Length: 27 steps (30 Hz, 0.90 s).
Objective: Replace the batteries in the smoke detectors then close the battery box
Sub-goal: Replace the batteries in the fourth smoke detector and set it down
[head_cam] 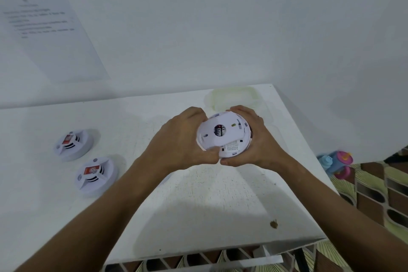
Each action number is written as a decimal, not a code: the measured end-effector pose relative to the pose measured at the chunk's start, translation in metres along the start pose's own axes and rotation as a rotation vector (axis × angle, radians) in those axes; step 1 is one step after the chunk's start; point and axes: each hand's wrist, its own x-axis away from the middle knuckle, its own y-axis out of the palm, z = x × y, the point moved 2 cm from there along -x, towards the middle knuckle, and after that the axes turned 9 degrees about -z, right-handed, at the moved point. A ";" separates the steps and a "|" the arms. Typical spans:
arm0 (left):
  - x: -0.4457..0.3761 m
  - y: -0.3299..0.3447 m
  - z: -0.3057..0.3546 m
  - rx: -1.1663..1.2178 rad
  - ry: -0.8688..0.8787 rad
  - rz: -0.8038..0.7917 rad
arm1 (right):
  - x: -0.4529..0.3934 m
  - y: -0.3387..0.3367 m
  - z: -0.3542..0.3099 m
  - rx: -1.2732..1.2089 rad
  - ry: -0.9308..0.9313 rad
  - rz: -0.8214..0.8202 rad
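Observation:
A white round smoke detector (224, 133) is held above the table, back side up, with a black battery showing in its middle. My left hand (181, 141) grips its left rim and backplate; my right hand (256, 139) grips its right rim. Both thumbs meet at its near edge. Two more white smoke detectors lie face up on the table's left: one farther back (74, 144), one nearer (95, 175), each with a red label. A translucent plastic battery box (234, 97) sits at the table's far side, just beyond my hands; its contents are hidden.
The white table (198, 205) ends at the right and near edges. Beyond the right edge lie a patterned floor mat and a pink-and-blue plastic toy (336, 164). A small brown speck (273, 224) lies near the front edge. A printed sheet (44, 35) hangs on the wall.

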 end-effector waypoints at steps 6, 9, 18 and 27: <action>0.015 -0.003 -0.026 0.052 -0.112 0.138 | 0.016 -0.018 0.011 -0.079 -0.004 -0.003; 0.033 0.017 -0.038 0.036 -0.199 0.091 | 0.031 -0.033 0.018 -0.073 0.027 -0.013; 0.050 0.101 -0.048 0.003 -0.286 -0.250 | 0.055 -0.058 0.034 -0.026 0.104 -0.085; 0.050 0.109 -0.056 0.032 -0.323 -0.274 | 0.053 -0.038 0.039 -0.074 0.066 -0.154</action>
